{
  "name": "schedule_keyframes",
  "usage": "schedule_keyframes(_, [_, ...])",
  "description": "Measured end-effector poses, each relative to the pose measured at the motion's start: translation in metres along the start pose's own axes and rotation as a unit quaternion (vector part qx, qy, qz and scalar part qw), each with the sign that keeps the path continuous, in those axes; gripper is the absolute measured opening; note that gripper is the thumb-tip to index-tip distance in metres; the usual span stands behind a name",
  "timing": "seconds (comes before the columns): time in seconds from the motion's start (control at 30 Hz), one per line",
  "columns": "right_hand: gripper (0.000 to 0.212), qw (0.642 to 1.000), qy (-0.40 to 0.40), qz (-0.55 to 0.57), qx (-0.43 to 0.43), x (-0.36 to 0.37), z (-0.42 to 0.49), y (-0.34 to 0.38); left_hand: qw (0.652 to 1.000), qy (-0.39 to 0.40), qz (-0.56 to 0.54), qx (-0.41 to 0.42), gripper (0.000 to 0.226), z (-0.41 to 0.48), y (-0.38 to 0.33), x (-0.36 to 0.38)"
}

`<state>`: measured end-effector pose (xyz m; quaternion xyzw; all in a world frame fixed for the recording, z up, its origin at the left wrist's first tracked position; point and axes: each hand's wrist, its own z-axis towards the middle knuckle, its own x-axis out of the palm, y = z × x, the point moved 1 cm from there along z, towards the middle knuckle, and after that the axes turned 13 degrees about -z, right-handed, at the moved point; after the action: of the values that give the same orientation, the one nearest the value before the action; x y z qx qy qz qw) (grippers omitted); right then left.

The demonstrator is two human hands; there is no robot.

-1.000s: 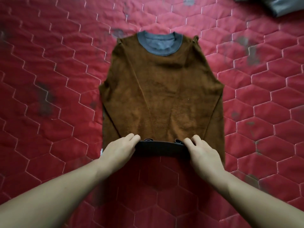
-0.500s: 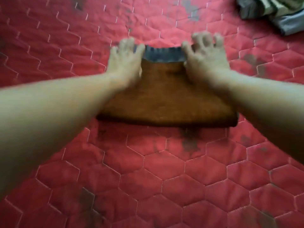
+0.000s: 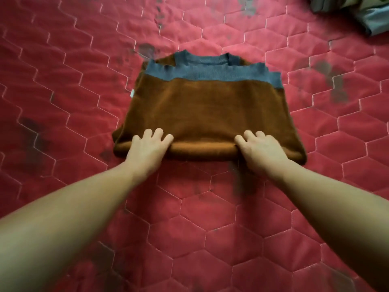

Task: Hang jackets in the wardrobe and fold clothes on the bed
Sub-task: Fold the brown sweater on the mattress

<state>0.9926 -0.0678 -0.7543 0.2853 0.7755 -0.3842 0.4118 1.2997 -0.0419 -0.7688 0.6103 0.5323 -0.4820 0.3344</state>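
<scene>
A brown sweater (image 3: 207, 108) with a blue-grey collar and hem lies folded in half on the red quilted bed (image 3: 63, 85); its hem band sits up by the collar at the far side. My left hand (image 3: 147, 147) grips the near folded edge on the left, fingers on top and thumb tucked under. My right hand (image 3: 261, 149) grips the same edge on the right in the same way. A small white tag pokes out at the sweater's left side.
A pile of grey and greenish clothes (image 3: 362, 13) lies at the far right corner of the bed. The quilt has dark smudges in places. Open quilt surrounds the sweater on all sides.
My hands carried the sweater's hem up to the collar, folding it in half, then let go and came back to take hold of the near folded edge.
</scene>
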Motion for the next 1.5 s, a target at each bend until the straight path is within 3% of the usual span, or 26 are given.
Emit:
schedule_keyframes(0.27, [0.051,0.964,0.228,0.09,-0.099,-0.016,-0.09,0.059,0.967,0.242,-0.058,-0.061,0.06,-0.101,-0.036,0.012])
schedule_keyframes(0.5, [0.059,0.889,0.402,0.077,-0.204,-0.023,-0.156,0.112,0.903,0.425,-0.023,-0.058,0.063,-0.186,-0.066,0.028])
schedule_keyframes(0.6, [0.057,0.893,0.398,0.141,-0.157,-0.035,-0.126,0.096,0.925,0.372,-0.062,-0.055,0.064,-0.152,-0.064,0.01])
schedule_keyframes(0.7, [0.044,0.974,0.167,0.148,-0.045,-0.039,-0.076,0.065,0.986,0.143,-0.082,-0.033,0.053,-0.09,-0.05,-0.008])
schedule_keyframes(0.77, [0.046,0.988,0.067,0.134,0.037,-0.033,-0.048,0.045,0.992,0.078,-0.088,-0.039,0.06,-0.05,-0.036,-0.014])
schedule_keyframes(0.87, [0.053,0.981,0.128,0.135,0.057,-0.025,-0.02,0.029,0.981,0.137,-0.12,-0.061,0.076,-0.014,-0.015,-0.013])
schedule_keyframes(0.97, [0.035,0.985,0.124,0.113,0.03,-0.022,-0.013,0.027,0.981,0.14,-0.125,-0.056,0.08,-0.003,-0.008,-0.01])
schedule_keyframes(1.1, [0.04,0.974,0.141,0.174,0.012,-0.029,-0.011,0.03,0.961,0.192,-0.194,-0.032,0.054,-0.002,-0.01,-0.012])
schedule_keyframes(1.23, [0.074,0.96,0.205,0.189,0.017,-0.037,-0.007,0.026,0.962,0.174,-0.211,-0.022,0.029,0.001,-0.009,-0.023])
schedule_keyframes(1.4, [0.039,0.969,0.196,0.152,-0.009,-0.04,-0.002,0.025,0.955,0.191,-0.226,-0.013,0.027,0.0,-0.011,-0.027])
schedule_keyframes(1.5, [0.048,0.939,0.192,0.28,0.057,-0.039,0.004,0.023,0.944,0.169,-0.276,-0.067,0.048,0.001,-0.005,-0.025])
